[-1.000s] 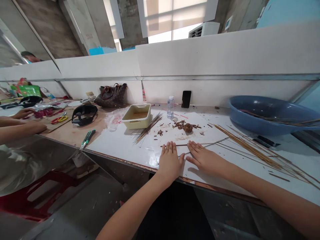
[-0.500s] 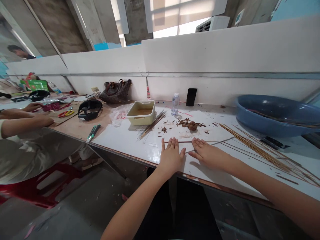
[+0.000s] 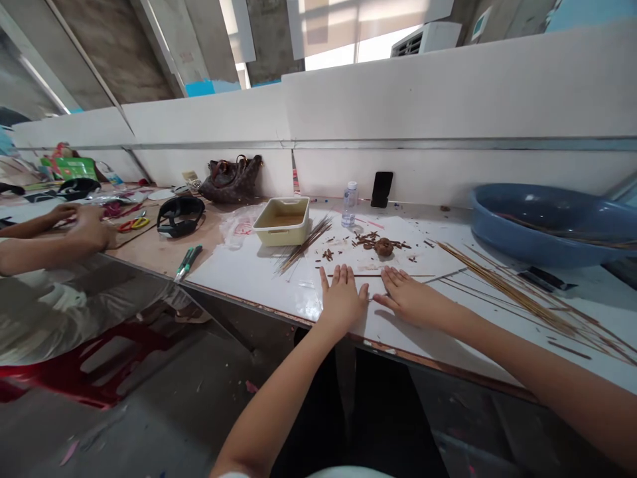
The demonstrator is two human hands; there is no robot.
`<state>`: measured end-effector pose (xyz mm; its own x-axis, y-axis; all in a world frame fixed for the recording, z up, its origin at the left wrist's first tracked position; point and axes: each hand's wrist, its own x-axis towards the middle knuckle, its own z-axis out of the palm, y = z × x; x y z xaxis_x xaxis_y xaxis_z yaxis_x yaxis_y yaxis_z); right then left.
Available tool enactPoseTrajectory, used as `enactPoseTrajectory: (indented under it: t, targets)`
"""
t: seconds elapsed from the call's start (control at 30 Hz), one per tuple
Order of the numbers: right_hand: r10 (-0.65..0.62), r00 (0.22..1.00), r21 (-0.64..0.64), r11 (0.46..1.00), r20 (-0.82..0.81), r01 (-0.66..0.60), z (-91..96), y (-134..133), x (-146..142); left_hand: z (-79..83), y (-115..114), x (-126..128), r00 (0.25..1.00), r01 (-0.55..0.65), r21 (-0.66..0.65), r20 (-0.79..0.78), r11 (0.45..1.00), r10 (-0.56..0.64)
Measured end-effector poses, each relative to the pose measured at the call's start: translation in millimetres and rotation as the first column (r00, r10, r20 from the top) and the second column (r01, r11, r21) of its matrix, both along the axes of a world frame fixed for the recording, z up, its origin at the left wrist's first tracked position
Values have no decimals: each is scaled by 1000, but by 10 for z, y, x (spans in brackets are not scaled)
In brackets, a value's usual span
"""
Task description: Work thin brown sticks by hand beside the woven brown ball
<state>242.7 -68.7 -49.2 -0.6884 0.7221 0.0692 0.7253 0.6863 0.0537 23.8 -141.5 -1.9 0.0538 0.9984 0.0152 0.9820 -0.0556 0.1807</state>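
My left hand (image 3: 342, 300) lies flat, palm down, with its fingers spread on a thin brown stick (image 3: 368, 275). My right hand (image 3: 415, 299) rests the same way, fingertips over the stick farther right. The stick runs crosswise under both hands; parts of it are hidden by the fingers. Just beyond them sits a lump of brown clay-like material (image 3: 383, 247) among several short brown pieces (image 3: 365, 240). A bundle of thin sticks (image 3: 502, 285) lies to the right of my right hand, and a darker bundle (image 3: 308, 244) lies beyond my left hand.
A cream tub (image 3: 281, 236) of brownish liquid, a water bottle (image 3: 350, 204) and a phone (image 3: 382, 189) stand at the back. A large blue basin (image 3: 547, 252) is at right. Leftward are a cutter (image 3: 188, 263), headgear (image 3: 180, 216), a handbag (image 3: 231, 180) and a co-worker's hands (image 3: 82, 222).
Both my hands have slid slightly forward, away from the table's front edge, with the stick under them. The view has shifted a little. The co-worker's hands at left have come closer together.
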Motion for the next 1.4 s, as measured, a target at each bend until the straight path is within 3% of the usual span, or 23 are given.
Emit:
enactPoseTrajectory:
  t: [0.1, 0.33, 0.57, 0.8, 1.0, 1.07, 1.23, 1.3, 1.4]
  targets:
    - [-25, 1000, -19, 999, 12, 26, 100, 134, -76, 7, 111, 8, 1000, -29, 10, -5, 1000, 29]
    - [46, 998, 140, 989, -40, -40, -133, -215, 89, -143, -262, -100, 999, 34, 92, -6, 995, -34]
    - [-13, 998, 70, 997, -58, 17, 36, 117, -101, -11, 98, -73, 1000, -12, 25, -9, 1000, 12]
    - [93, 994, 184, 980, -52, -82, -175, -174, 132, -142, -279, -108, 999, 41, 100, -12, 994, -40]
    - [19, 999, 118, 993, -28, -15, -7, 94, -23, -5, 70, -121, 1000, -3, 32, -26, 999, 4]
    - [18, 999, 128, 992, -42, -12, -39, 73, -18, -13, 61, -135, 1000, 2, 35, -22, 999, -1]
    - [109, 989, 184, 979, -98, -90, -271, -192, 172, -128, -240, -192, 998, 51, 80, -46, 995, -48]
    - [95, 991, 175, 981, -93, -78, -255, -182, 163, -125, -215, -200, 997, 53, 69, -51, 996, -50]
    - [36, 997, 138, 990, -72, -26, -89, -25, 22, -54, 1, -179, 999, 16, 37, -51, 999, -14]
